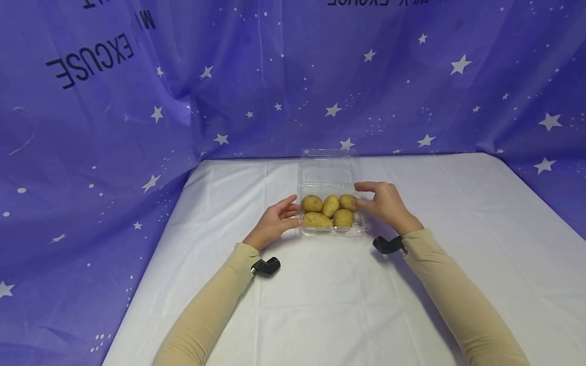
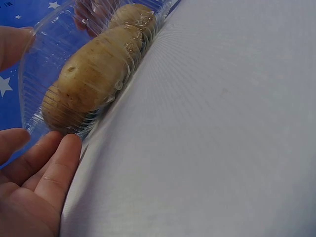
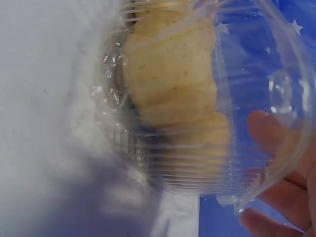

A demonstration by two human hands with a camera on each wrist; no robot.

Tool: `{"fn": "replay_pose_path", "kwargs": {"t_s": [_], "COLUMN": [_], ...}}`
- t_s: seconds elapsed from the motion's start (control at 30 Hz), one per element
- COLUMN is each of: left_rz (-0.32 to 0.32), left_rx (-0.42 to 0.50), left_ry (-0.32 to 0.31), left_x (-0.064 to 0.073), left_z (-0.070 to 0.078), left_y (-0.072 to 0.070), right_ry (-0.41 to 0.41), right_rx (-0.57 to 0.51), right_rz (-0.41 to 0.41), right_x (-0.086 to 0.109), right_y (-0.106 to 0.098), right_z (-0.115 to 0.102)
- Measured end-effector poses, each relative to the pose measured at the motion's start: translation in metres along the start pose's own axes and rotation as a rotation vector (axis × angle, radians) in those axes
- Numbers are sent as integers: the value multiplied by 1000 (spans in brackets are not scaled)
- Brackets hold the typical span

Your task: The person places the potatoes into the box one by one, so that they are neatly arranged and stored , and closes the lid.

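A clear plastic clamshell box [image 1: 329, 232] sits on the white cloth with its lid [image 1: 330, 168] raised at the back. Several potatoes [image 1: 316, 220] lie inside in two rows. My left hand [image 1: 276, 222] is at the box's left side, fingers loosely extended; in the left wrist view its thumb [image 2: 15, 47] is at the rim and its fingertips are close to the side wall. At the right side, my right hand [image 1: 384, 203] has thumb and index finger spread apart, the thumb beside the back-right potato [image 1: 347, 202]. In the right wrist view, clear plastic overlaps some of its fingers [image 3: 286, 197].
A white cloth [image 1: 320, 305] covers the table. Behind and to the left hangs a purple sheet [image 1: 284, 76] with white stars and lettering. A dark wrist device [image 1: 266, 266] is on the left sleeve, and another dark device [image 1: 387, 245] is on the right.
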State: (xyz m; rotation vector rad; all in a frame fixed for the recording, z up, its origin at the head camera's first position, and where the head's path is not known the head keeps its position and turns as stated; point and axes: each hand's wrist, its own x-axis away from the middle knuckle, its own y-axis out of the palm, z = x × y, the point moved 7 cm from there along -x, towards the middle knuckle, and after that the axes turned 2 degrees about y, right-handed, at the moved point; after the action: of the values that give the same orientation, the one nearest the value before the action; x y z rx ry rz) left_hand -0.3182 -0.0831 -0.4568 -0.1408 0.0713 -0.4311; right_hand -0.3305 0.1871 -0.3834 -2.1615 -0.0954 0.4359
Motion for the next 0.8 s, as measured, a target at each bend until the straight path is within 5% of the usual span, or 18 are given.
{"fn": "replay_pose_path", "kwargs": {"t_s": [0.8], "left_rz": [1], "left_rx": [-10], "left_ry": [-13], "left_x": [2], "left_z": [3], "left_y": [1], "right_ry": [14], "right_rx": [-141], "right_rz": [65], "right_x": [10], "right_y": [2], "right_z": [16]}}
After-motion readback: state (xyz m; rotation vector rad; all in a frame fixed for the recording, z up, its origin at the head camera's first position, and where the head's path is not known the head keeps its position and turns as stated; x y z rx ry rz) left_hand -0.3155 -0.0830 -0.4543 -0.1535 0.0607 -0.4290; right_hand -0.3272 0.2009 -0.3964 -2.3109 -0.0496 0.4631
